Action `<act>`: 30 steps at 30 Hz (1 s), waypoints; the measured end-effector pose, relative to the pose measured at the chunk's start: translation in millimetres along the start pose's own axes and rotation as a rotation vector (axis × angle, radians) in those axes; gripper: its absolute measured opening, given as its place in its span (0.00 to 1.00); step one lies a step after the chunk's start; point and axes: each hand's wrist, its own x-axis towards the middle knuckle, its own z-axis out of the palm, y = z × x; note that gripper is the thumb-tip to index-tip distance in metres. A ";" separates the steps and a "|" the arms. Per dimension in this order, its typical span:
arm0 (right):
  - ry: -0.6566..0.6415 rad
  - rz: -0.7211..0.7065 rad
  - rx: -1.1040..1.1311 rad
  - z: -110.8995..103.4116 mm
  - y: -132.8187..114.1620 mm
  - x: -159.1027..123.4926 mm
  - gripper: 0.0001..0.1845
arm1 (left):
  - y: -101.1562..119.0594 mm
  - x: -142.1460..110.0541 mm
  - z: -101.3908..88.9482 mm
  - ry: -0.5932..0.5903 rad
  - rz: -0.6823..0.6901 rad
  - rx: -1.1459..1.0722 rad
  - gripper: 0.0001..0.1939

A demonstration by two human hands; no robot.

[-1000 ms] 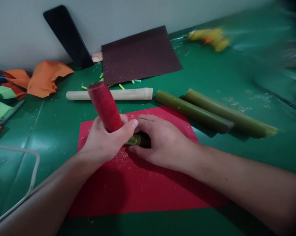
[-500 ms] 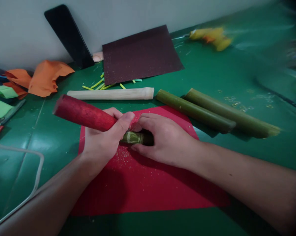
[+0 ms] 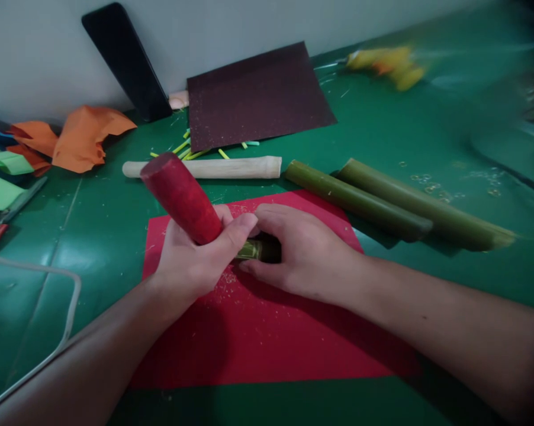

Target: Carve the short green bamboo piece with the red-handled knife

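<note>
My left hand (image 3: pixel 200 254) is wrapped round the thick red wooden handle (image 3: pixel 181 198) of a tool whose working end is hidden behind my fingers. The handle leans up and to the left. A short green bamboo piece (image 3: pixel 270 249) lies under both hands, with pale scratched lines on its skin. My right hand (image 3: pixel 302 248) grips the bamboo's right end between thumb and fingers. Beneath them is a red sheet (image 3: pixel 271 337) sprinkled with pale shavings near the bamboo.
Beyond the sheet lie a peeled pale stick (image 3: pixel 244 168) and two green bamboo lengths (image 3: pixel 360 201). Brown sandpaper (image 3: pixel 258 97), a leaning black phone (image 3: pixel 127 62) and a yellow glue gun (image 3: pixel 385 64) are farther back. Orange paper (image 3: pixel 87 139) and a white cable (image 3: pixel 74 296) are left.
The red handle has swung from a low leftward slant to a steeper one. My left hand has shifted slightly right, covering more of the bamboo's scratched lines. My right hand keeps its grip.
</note>
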 end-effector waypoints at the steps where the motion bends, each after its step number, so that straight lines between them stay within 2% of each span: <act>1: 0.004 0.000 -0.006 0.0 0.0 0.2 0.10 | -0.7 0.2 0.0 0.010 -0.005 -0.012 0.18; 10: -0.011 0.018 -0.042 -3.6 -1.3 1.7 0.07 | -1.5 0.1 3.4 0.102 -0.009 -0.087 0.13; 15: 0.019 -0.011 -0.063 -1.4 -1.9 1.4 0.10 | -6.5 4.9 2.6 0.129 -0.006 -0.081 0.12; 18: 0.022 -0.013 -0.072 -0.3 -2.3 1.3 0.10 | -12.4 7.8 -0.6 0.104 0.009 -0.078 0.13; 24: -0.005 -0.001 -0.053 -0.9 -2.1 0.6 0.11 | -15.6 5.0 -6.9 -0.008 0.004 -0.166 0.22; 30: -0.013 -0.007 -0.035 -1.1 -0.2 -0.5 0.11 | -5.6 1.6 -3.2 -0.037 -0.006 -0.116 0.20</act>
